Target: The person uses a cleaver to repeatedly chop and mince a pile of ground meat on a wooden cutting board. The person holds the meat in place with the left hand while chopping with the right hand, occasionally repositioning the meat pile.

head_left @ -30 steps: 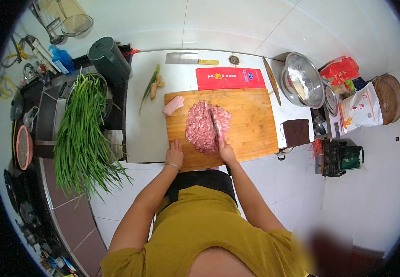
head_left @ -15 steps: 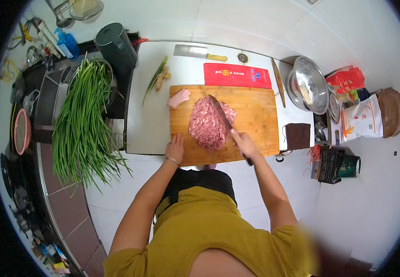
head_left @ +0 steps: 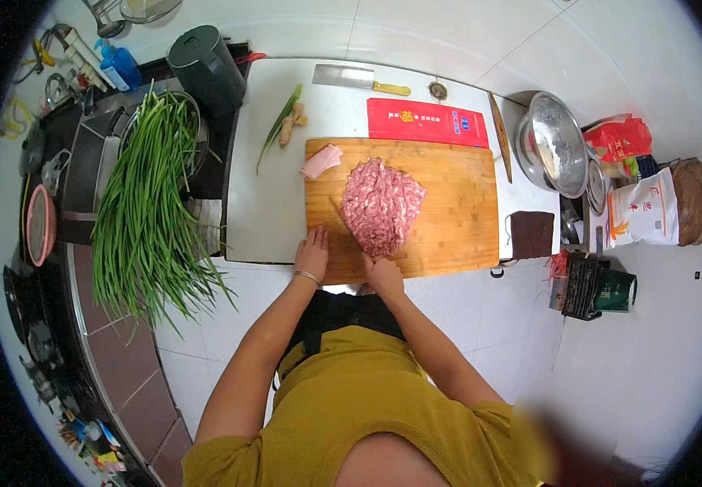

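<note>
One knife [head_left: 345,219] is gripped in the right hand [head_left: 384,277], its fingers closed around the handle end at the board's near edge. The blade shows as a thin dark line along the left side of the minced meat [head_left: 383,203], which lies heaped near the middle of the board [head_left: 456,211]. The left hand [head_left: 313,253] holds nothing; its fingers are stretched out flat on the board's near left corner.

A pink slice [head_left: 321,161] lies at the board's far left corner. The board reaches the near edge of the white counter [head_left: 266,219]. Toward the counter's far edge lie a cleaver [head_left: 344,76] and a red packet [head_left: 427,122], with ginger [head_left: 290,126] farther left. A metal bowl [head_left: 566,130] is at the far right corner, a brown cloth [head_left: 532,234] at the near right one. Long greens [head_left: 148,211] spill over the sink area to the left; tiled floor [head_left: 497,325] shows below.

The right hand covers the knife's handle. A strainer [head_left: 146,8] is cut off at the top, and a small round thing [head_left: 437,90] beside the cleaver is hard to make out.
</note>
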